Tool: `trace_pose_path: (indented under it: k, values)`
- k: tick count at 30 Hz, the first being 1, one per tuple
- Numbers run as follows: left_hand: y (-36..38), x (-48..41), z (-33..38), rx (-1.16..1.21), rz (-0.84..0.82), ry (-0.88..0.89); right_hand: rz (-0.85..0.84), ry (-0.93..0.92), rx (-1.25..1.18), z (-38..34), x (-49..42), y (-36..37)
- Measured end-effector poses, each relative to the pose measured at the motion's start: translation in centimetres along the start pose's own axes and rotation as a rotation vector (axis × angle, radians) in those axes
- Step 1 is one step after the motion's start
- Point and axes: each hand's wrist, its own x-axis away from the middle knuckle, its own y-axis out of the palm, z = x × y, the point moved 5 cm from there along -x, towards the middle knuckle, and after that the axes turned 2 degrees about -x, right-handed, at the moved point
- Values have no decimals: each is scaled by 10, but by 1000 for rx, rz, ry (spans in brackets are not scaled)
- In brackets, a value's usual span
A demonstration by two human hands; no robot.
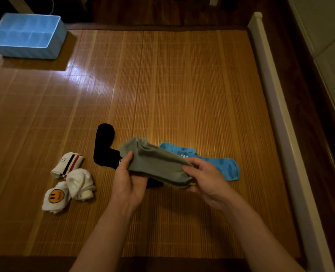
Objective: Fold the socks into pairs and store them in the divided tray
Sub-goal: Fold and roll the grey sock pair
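Note:
Both hands hold a grey-green sock (154, 160) just above the mat. My left hand (128, 182) grips its left part with the thumb on top. My right hand (205, 177) pinches its right end. Under it lies a black sock (104, 148), partly hidden. A bright blue sock (223, 164) lies flat to the right, behind my right hand. Three folded white bundles sit at the left: one with red and black stripes (68, 163), a plain one (81, 183) and one with a yellow smiley (55, 198). The blue divided tray (28, 52) stands at the far left corner.
Everything lies on a bamboo mat (172, 85). A pale raised rail (280, 114) runs along the mat's right side. Dark wooden floor lies beyond the mat's far edge.

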Motion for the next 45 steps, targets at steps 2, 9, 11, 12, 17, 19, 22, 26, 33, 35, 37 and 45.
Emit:
trace_pose_path:
  k: [2, 9, 11, 12, 17, 19, 22, 26, 33, 35, 37, 45]
  values:
    - [-5, 1, -1, 1, 16, -34, 118, -57, -74, -4, -2, -9]
    - [-11, 7, -9, -109, -91, -73, 226, -180, -68, -7, -6, -23]
    - [-17, 5, -11, -81, -79, -76, 297, -268, -90, -15, -4, -29]
    - [-21, 3, -12, -84, -77, -79, 308, -298, -132, -19, -4, -31]
    - [-22, 7, -11, -389, -267, -75, 232, -314, -342, -32, -8, -31]
    - [-20, 12, -8, -633, -333, -48, 210, -304, -323, -38, -10, -30]
    - [-14, 22, -10, -834, -416, -37, 160, -274, -177, -45, -13, -25]
    - [-9, 30, -12, -799, -429, 1, 193, -336, -64, -56, -14, -27]
    - [-8, 34, -21, -704, -433, 1, 17, 53, -69, -26, -21, -10]
    - [-13, 32, -23, -718, -418, -16, 81, -4, -95, -24, -25, -13]
    - [-19, 27, -25, -732, -404, -34, 67, -39, -255, -24, -29, -13]
    - [-29, 19, -33, -806, -364, -98, 113, -8, -224, -17, -36, -14]
